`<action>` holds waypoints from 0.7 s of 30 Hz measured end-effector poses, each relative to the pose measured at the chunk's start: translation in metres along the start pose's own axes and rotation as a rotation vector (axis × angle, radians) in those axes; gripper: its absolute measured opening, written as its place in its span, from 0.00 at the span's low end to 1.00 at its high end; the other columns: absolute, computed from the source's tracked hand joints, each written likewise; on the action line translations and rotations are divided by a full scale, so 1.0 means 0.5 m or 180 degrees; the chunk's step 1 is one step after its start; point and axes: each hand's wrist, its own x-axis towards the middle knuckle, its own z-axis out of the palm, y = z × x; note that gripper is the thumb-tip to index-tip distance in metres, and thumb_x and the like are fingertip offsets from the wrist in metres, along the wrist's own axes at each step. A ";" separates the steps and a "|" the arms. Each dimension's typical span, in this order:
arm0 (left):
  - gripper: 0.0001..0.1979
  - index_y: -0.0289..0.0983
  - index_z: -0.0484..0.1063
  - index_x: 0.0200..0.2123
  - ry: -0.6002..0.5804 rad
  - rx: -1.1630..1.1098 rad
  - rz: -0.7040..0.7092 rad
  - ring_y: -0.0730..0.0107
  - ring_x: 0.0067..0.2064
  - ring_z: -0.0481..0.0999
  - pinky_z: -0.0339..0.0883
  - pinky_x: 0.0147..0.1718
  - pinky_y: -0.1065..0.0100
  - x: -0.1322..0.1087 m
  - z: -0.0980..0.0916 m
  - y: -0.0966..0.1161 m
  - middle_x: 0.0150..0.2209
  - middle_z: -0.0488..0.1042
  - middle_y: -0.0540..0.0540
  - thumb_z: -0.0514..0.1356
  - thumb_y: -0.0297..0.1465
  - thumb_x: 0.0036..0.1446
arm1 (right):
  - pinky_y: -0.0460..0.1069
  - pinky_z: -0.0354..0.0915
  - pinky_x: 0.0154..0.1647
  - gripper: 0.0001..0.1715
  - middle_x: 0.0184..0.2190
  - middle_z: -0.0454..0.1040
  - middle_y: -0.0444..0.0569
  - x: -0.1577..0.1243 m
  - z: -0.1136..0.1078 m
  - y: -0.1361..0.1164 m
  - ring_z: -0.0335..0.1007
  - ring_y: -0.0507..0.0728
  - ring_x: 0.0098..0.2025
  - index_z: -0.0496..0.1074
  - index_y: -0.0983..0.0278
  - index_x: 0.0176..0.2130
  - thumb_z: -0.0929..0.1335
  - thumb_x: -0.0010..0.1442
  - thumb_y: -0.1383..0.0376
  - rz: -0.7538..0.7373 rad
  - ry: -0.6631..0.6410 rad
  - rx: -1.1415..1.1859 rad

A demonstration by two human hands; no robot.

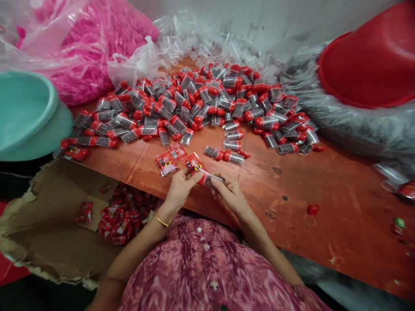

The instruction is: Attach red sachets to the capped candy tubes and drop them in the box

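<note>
My left hand (180, 186) pinches a red printed wrapper (193, 162) near the table's front edge. My right hand (229, 192) is closed on a small clear tube (207, 179) with dark contents and a red end, which meets the wrapper's edge; whether it is inside the wrapper I cannot tell. Beside my left hand lie more red printed wrappers (165, 163). Just beyond my hands rest a few loose red-capped tubes (234, 157). Behind them spreads a big pile of such tubes (194, 99).
An open cardboard box (48, 216) below the table's left edge holds many red packets (119, 216). A teal basin (35, 116) and a bag of pink pieces (94, 47) stand left. At right, a red tub (369, 56) rests on a plastic bag of dark contents (343, 125). Clear empty tubes (214, 45) lie behind.
</note>
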 end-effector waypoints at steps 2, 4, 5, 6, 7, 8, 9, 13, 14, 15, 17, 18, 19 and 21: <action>0.19 0.33 0.73 0.28 0.0075 -0.0058 0.0012 0.75 0.27 0.72 0.66 0.32 0.71 -0.002 0.006 -0.007 0.25 0.75 0.50 0.71 0.37 0.32 | 0.43 0.55 0.20 0.17 0.18 0.62 0.38 0.003 0.010 0.011 0.55 0.47 0.19 0.66 0.63 0.34 0.64 0.56 0.51 -0.0181 0.0195 -0.0002; 0.18 0.34 0.73 0.27 0.0211 -0.0124 0.0106 0.75 0.27 0.72 0.66 0.32 0.71 -0.005 0.014 -0.013 0.25 0.75 0.50 0.70 0.38 0.33 | 0.44 0.56 0.22 0.17 0.21 0.63 0.39 0.005 0.024 0.024 0.57 0.48 0.22 0.66 0.62 0.35 0.63 0.57 0.51 -0.0321 0.0470 -0.0003; 0.17 0.34 0.73 0.26 0.0283 -0.0176 0.0158 0.75 0.27 0.72 0.66 0.32 0.71 -0.007 0.019 -0.016 0.25 0.75 0.51 0.70 0.38 0.34 | 0.44 0.57 0.22 0.17 0.22 0.63 0.40 0.005 0.032 0.029 0.58 0.49 0.23 0.65 0.61 0.36 0.63 0.58 0.51 -0.0354 0.0598 -0.0011; 0.17 0.34 0.73 0.26 0.0349 -0.0237 0.0211 0.75 0.27 0.72 0.66 0.32 0.72 -0.008 0.022 -0.019 0.25 0.75 0.51 0.70 0.38 0.34 | 0.44 0.57 0.22 0.17 0.22 0.63 0.40 0.005 0.039 0.033 0.58 0.49 0.23 0.65 0.61 0.36 0.62 0.58 0.50 -0.0363 0.0692 -0.0024; 0.16 0.35 0.73 0.26 0.0396 -0.0299 0.0259 0.76 0.27 0.72 0.66 0.32 0.72 -0.009 0.026 -0.022 0.25 0.75 0.51 0.70 0.38 0.34 | 0.44 0.57 0.22 0.17 0.23 0.63 0.41 0.006 0.046 0.035 0.58 0.50 0.24 0.64 0.61 0.36 0.62 0.58 0.50 -0.0359 0.0738 -0.0044; 0.16 0.35 0.73 0.26 0.0414 -0.0354 0.0287 0.76 0.27 0.72 0.66 0.32 0.72 -0.009 0.029 -0.025 0.25 0.75 0.51 0.70 0.38 0.35 | 0.44 0.57 0.23 0.17 0.23 0.62 0.41 0.006 0.051 0.036 0.58 0.50 0.24 0.64 0.60 0.36 0.61 0.59 0.49 -0.0361 0.0748 -0.0061; 0.16 0.35 0.74 0.27 0.0415 -0.0397 0.0298 0.76 0.27 0.72 0.66 0.32 0.73 -0.009 0.031 -0.027 0.25 0.75 0.51 0.70 0.38 0.35 | 0.44 0.58 0.23 0.17 0.23 0.62 0.41 0.006 0.056 0.036 0.59 0.50 0.25 0.63 0.60 0.35 0.61 0.59 0.49 -0.0381 0.0747 -0.0067; 0.18 0.34 0.74 0.26 0.0349 -0.0458 0.0237 0.76 0.26 0.71 0.65 0.29 0.73 -0.004 0.031 -0.023 0.24 0.75 0.51 0.70 0.42 0.34 | 0.44 0.58 0.26 0.15 0.25 0.62 0.41 0.012 0.062 0.029 0.58 0.49 0.26 0.61 0.61 0.35 0.60 0.60 0.52 -0.0525 0.0719 -0.0030; 0.18 0.34 0.73 0.25 0.0310 -0.0445 0.0246 0.76 0.26 0.71 0.65 0.29 0.73 -0.001 0.030 -0.018 0.23 0.74 0.51 0.69 0.42 0.35 | 0.44 0.58 0.25 0.14 0.24 0.61 0.40 0.015 0.061 0.028 0.57 0.49 0.24 0.61 0.61 0.34 0.60 0.61 0.52 -0.0514 0.0643 0.0016; 0.18 0.34 0.73 0.24 0.0256 -0.0420 0.0262 0.76 0.25 0.70 0.65 0.29 0.73 0.003 0.028 -0.012 0.23 0.74 0.51 0.69 0.43 0.35 | 0.44 0.57 0.24 0.14 0.23 0.59 0.39 0.018 0.060 0.027 0.56 0.49 0.23 0.61 0.61 0.34 0.60 0.61 0.53 -0.0493 0.0550 0.0059; 0.18 0.34 0.72 0.23 0.0116 -0.0321 0.0272 0.76 0.25 0.70 0.65 0.29 0.73 0.011 0.024 0.001 0.23 0.73 0.51 0.69 0.43 0.36 | 0.45 0.56 0.24 0.13 0.22 0.59 0.39 0.021 0.058 0.025 0.55 0.49 0.23 0.61 0.60 0.34 0.59 0.62 0.54 -0.0520 0.0454 0.0027; 0.18 0.34 0.72 0.23 0.0048 -0.0259 0.0251 0.76 0.25 0.70 0.65 0.29 0.73 0.015 0.022 0.007 0.22 0.73 0.51 0.69 0.43 0.36 | 0.45 0.57 0.25 0.12 0.23 0.60 0.39 0.021 0.057 0.025 0.56 0.49 0.24 0.61 0.61 0.35 0.59 0.62 0.55 -0.0585 0.0484 -0.0083; 0.18 0.34 0.72 0.23 -0.0016 -0.0197 0.0211 0.76 0.25 0.70 0.65 0.29 0.72 0.019 0.020 0.010 0.22 0.73 0.51 0.69 0.43 0.35 | 0.45 0.59 0.27 0.11 0.25 0.62 0.41 0.021 0.057 0.024 0.58 0.50 0.26 0.61 0.61 0.36 0.60 0.62 0.56 -0.0676 0.0552 -0.0247; 0.18 0.34 0.72 0.23 -0.0096 -0.0080 0.0139 0.76 0.25 0.69 0.65 0.29 0.72 0.023 0.019 0.011 0.22 0.72 0.51 0.69 0.42 0.35 | 0.47 0.61 0.32 0.10 0.30 0.66 0.44 0.018 0.057 0.024 0.62 0.51 0.30 0.62 0.61 0.38 0.60 0.61 0.58 -0.0829 0.0676 -0.0586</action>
